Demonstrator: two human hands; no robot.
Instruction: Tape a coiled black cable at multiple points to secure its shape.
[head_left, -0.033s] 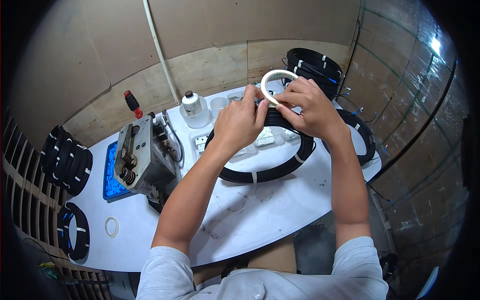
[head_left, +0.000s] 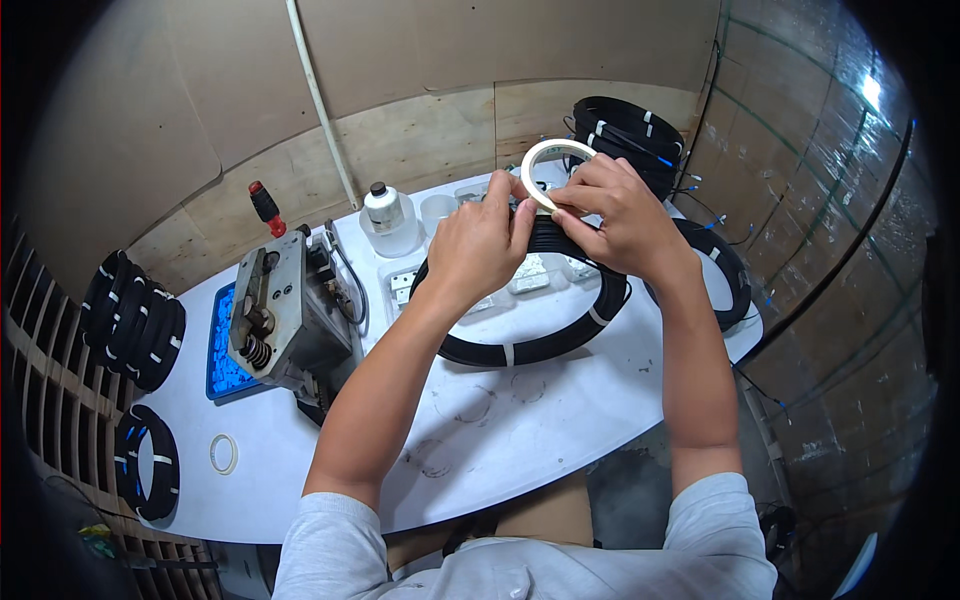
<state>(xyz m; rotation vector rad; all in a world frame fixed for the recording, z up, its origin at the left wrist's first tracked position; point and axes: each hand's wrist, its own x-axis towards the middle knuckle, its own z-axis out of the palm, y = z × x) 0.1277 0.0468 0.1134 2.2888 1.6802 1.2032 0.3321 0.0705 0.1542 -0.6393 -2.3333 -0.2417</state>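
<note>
A coil of black cable (head_left: pixel 540 350), tied with white bands, is held tilted above the white table. My left hand (head_left: pixel 478 240) is closed round the far part of its ring, thumb and forefinger beside the tape. What lies between those fingertips is partly hidden. Pinched in my right hand (head_left: pixel 612 215) is a cream-coloured roll of tape (head_left: pixel 533 172), held upright just over the far part of the coil. The tape's lower edge is at the cable, between my two hands.
A metal bench press (head_left: pixel 290 310) with a red-black handle stands left, beside a blue tray (head_left: pixel 218 385) of blue pieces. More cable coils (head_left: pixel 135 320) lie left and right. A plastic bottle (head_left: pixel 383 208) and clear trays (head_left: pixel 490 305) stand behind. Another tape roll (head_left: pixel 223 455) lies front left.
</note>
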